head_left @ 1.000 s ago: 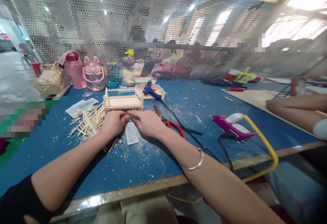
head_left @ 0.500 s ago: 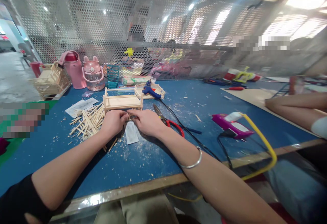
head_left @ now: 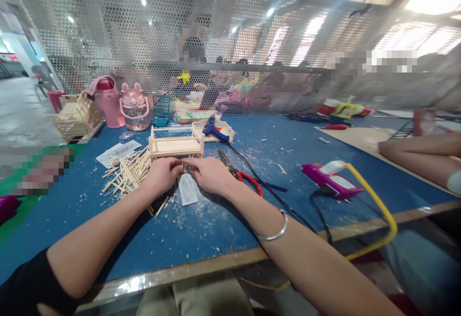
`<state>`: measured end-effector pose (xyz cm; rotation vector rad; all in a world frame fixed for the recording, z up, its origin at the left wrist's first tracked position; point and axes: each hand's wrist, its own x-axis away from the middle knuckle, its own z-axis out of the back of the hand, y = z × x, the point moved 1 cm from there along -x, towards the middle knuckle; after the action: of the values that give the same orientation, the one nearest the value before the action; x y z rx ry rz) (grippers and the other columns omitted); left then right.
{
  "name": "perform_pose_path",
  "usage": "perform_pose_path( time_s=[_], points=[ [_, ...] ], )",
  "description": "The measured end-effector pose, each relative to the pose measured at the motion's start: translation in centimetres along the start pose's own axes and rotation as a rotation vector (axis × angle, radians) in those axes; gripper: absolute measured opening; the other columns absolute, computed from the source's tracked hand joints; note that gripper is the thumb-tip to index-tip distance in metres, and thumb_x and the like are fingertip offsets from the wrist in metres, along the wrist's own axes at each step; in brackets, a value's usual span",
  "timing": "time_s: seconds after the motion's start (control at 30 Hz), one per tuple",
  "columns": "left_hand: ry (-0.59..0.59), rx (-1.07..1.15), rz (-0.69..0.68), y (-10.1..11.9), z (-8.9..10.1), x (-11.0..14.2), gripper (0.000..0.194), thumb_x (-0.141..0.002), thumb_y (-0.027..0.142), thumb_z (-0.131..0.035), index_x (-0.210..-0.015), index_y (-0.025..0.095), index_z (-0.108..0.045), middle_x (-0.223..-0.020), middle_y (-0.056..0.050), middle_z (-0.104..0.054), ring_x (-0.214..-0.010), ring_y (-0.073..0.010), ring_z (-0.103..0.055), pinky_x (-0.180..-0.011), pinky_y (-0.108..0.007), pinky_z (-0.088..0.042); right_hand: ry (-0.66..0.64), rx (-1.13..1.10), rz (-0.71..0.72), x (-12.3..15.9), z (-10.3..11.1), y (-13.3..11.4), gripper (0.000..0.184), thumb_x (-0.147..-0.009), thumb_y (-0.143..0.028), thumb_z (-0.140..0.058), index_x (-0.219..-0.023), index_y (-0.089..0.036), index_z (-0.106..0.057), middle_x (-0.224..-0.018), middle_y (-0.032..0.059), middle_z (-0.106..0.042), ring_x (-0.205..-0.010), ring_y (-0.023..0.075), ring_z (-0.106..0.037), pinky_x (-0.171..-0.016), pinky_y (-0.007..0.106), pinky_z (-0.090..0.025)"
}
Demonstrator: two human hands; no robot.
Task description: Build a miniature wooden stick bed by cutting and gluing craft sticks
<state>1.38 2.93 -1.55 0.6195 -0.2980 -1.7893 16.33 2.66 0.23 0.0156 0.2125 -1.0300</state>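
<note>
Head view: tiny pale piece [head_left: 185, 167] pinched between fingertips of left hand [head_left: 163, 176] and right hand [head_left: 212, 174], mostly hidden, just in front of stick frame [head_left: 176, 148] on counter [head_left: 234, 229]. Probably super light, stiff, kinda snappable; best held by ends, not squeezed hard.

A glossy metal bangle [head_left: 284, 229] is gleaming while a wooden frame [head_left: 176, 148], wooden sticks [head_left: 132, 171] and a paper slip [head_left: 188, 191] are showing matt surfaces.
</note>
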Motion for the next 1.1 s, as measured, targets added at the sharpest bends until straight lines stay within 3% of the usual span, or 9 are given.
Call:
perform_pose_path(
  time_s=[0.27,0.57,1.1],
  points=[
    [-0.014,-0.020,0.070,0.14,-0.23,-0.14,0.027,-0.080,0.032,-0.048,-0.084,0.018,-0.070,-0.074,-0.006,-0.070,-0.067,-0.0174,-0.060,-0.063,-0.026,-0.041,-0.010,-0.023,-0.009,0.04,-0.01,0.04,0.038,-0.085,-0.027,-0.039,-0.120,-0.033,-0.051,-0.108,0.0026,-0.065,-0.095,0.0191,-0.060,-0.079,0.029,-0.044],
    [-0.025,-0.026,0.053,0.01,-0.30,-0.22,0.029,-0.080,0.032,-0.046,-0.087,0.018,-0.071,-0.080,-0.007,-0.071,-0.069,-0.0175,-0.060,-0.061,-0.025,-0.039,0.016,0.012,0.012,0.04,-0.08,0.10,0.040,-0.083,-0.027,-0.041,-0.122,-0.033,-0.050,-0.102,0.0034,-0.067,-0.090,0.0206,-0.062,-0.073,0.030,-0.046],
    [-0.047,0.008,0.025,-0.23,-0.61,-0.31,0.027,-0.080,0.028,-0.046,-0.083,0.018,-0.070,-0.077,-0.006,-0.070,-0.067,-0.0159,-0.060,-0.061,-0.024,-0.039,-0.047,0.026,-0.039,0.14,0.55,-0.39,0.039,-0.085,-0.029,-0.039,-0.121,-0.034,-0.050,-0.105,0.0039,-0.066,-0.092,0.0197,-0.061,-0.074,0.029,-0.044]
  ],
)
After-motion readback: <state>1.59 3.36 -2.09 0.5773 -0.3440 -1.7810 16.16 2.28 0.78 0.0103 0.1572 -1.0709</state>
